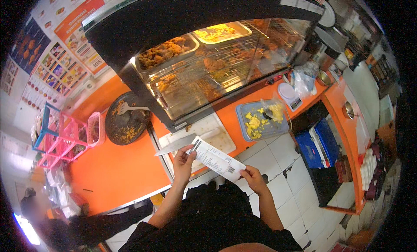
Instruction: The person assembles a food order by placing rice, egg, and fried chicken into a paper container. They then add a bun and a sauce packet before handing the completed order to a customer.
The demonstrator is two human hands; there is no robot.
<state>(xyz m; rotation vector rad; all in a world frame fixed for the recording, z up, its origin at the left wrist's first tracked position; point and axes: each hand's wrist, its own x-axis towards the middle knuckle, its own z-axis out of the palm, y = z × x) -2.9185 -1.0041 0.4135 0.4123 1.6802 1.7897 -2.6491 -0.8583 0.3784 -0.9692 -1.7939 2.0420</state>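
Note:
A printed white paper slip (pixel 215 160) is stretched between my hands, tilted over the counter's near edge. My left hand (pixel 185 163) pinches its upper left end, and my right hand (pixel 254 178) grips the lower right corner. Just beyond the left hand lies a knife (pixel 174 144), its broad blade on a white cutting board (pixel 226 140). A long white item rests on the board too; its kind is unclear. To the right, a blue-grey tray (pixel 241 108) holds yellow chopped pieces and a clear plastic bag.
A lit glass display case (pixel 197 95) with fried food stands behind the board. Left are a dark round pan (pixel 114 137) with a spatula and a pink basket (pixel 95 129). A white scale (pixel 289 95) sits right. Another person's dark sleeve (pixel 108 223) reaches in at lower left.

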